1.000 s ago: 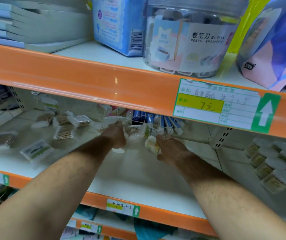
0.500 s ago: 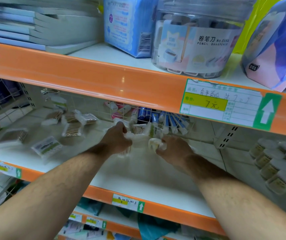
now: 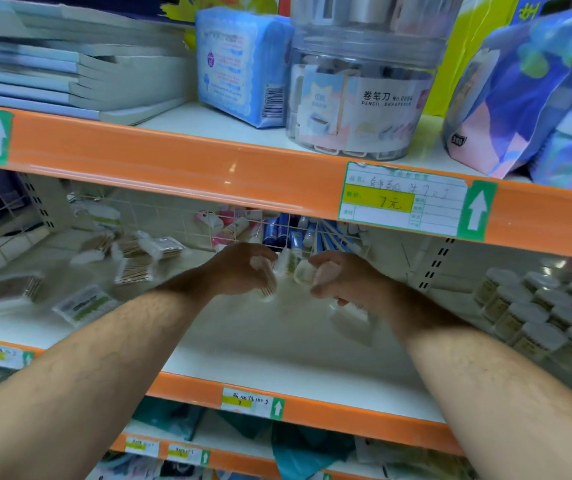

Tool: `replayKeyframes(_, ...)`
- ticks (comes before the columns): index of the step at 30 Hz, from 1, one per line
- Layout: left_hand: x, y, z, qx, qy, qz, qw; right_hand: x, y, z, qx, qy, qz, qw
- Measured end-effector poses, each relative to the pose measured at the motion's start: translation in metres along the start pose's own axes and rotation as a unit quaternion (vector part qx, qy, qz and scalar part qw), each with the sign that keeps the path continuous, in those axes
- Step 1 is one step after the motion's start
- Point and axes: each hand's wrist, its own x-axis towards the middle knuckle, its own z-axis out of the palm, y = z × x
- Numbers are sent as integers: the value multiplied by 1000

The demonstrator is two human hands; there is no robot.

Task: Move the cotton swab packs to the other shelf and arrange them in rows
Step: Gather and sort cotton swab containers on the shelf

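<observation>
Both your hands are in over the middle shelf (image 3: 260, 344), mid-frame. Your left hand (image 3: 239, 268) is curled round a swab pack (image 3: 266, 285), stick ends showing under the fingers; blurred. Your right hand (image 3: 343, 278) pinches a small white pack (image 3: 305, 271) at its 9 o'clock. Third pack (image 3: 289, 263) sits between the hands; can't tell if either holds it. Loose packs (image 3: 139, 261) lie scattered at the left hand's 9 o'clock. Round tubs (image 3: 534, 317) stand in rows at the right hand's 3 o'clock.

Along the upper shelf (image 3: 208, 124), stacked notebooks (image 3: 69, 74) are lying at the left end, a blue pack (image 3: 239, 64) is standing beside a clear pencil-sharpener jar (image 3: 364, 102), a blue-pink bag (image 3: 516, 95) is leaning at the right end
</observation>
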Motion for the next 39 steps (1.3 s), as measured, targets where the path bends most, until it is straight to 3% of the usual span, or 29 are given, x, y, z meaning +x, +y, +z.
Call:
replayKeyframes(6, 6, 15, -2, 21, -28, 10, 999, -18, 1, -3, 31, 53, 22, 998)
replayKeyframes(10, 12, 24, 3, -38, -48, -33, 998, -30, 6, -5, 54, 126, 68, 988)
replayKeyframes(20, 4, 79, 31, -82, -67, -12, 994, -81, 35, -34, 81, 136, 88, 983)
replayKeyframes(26, -15, 149, 68, -37, -117, 52, 991, -138, 83, -76, 99, 137, 119, 978)
replayKeyframes(39, -82, 362, 213, 43, -103, 167, 980, -307, 228, -187, -27, 186, 125, 974)
